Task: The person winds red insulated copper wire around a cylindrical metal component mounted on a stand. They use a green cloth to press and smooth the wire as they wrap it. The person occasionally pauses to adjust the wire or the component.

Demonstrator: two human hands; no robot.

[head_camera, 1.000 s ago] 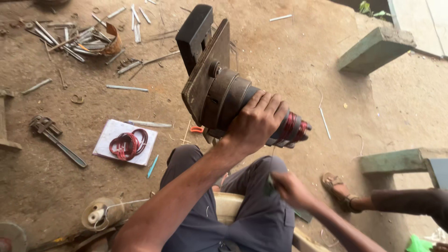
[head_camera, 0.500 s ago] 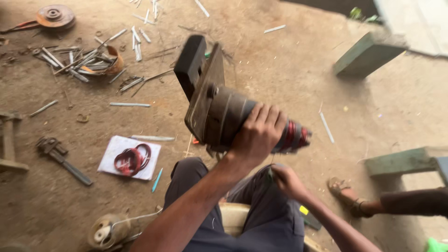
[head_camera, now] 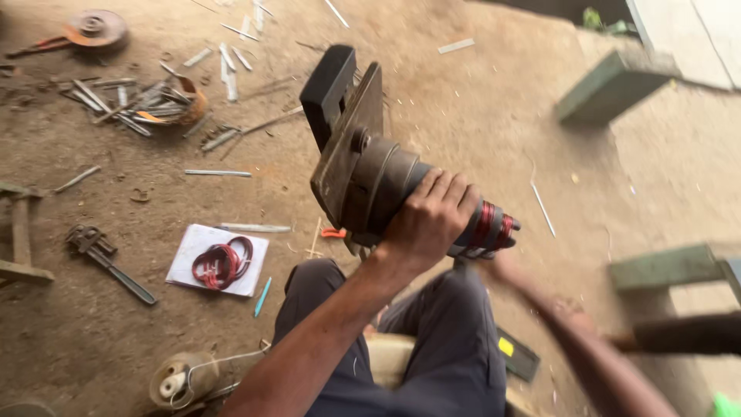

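My left hand [head_camera: 428,220] is closed around a heavy dark motor body [head_camera: 382,177] and holds it up over my lap, tilted. A flat metal plate [head_camera: 347,143] with a black block is fixed to the motor's far end. Red wire windings [head_camera: 490,224] stick out of the near end, just right of my fingers. My right hand [head_camera: 513,270] is a blur just below the winding end; whether it holds anything I cannot tell. I sit in dark trousers [head_camera: 432,347] above a dirt floor.
On the dirt lie a white paper carrying a red wire coil [head_camera: 224,262], a pipe wrench [head_camera: 108,259], a heap of metal rods [head_camera: 143,100], a disc tool [head_camera: 93,27] and a spool [head_camera: 181,378]. Green benches [head_camera: 610,85] stand at right, with another person's limb [head_camera: 687,332].
My right hand has swung up from my lap toward the winding end of the motor and is now blurred. The left hand keeps its grip; the view has shifted slightly.
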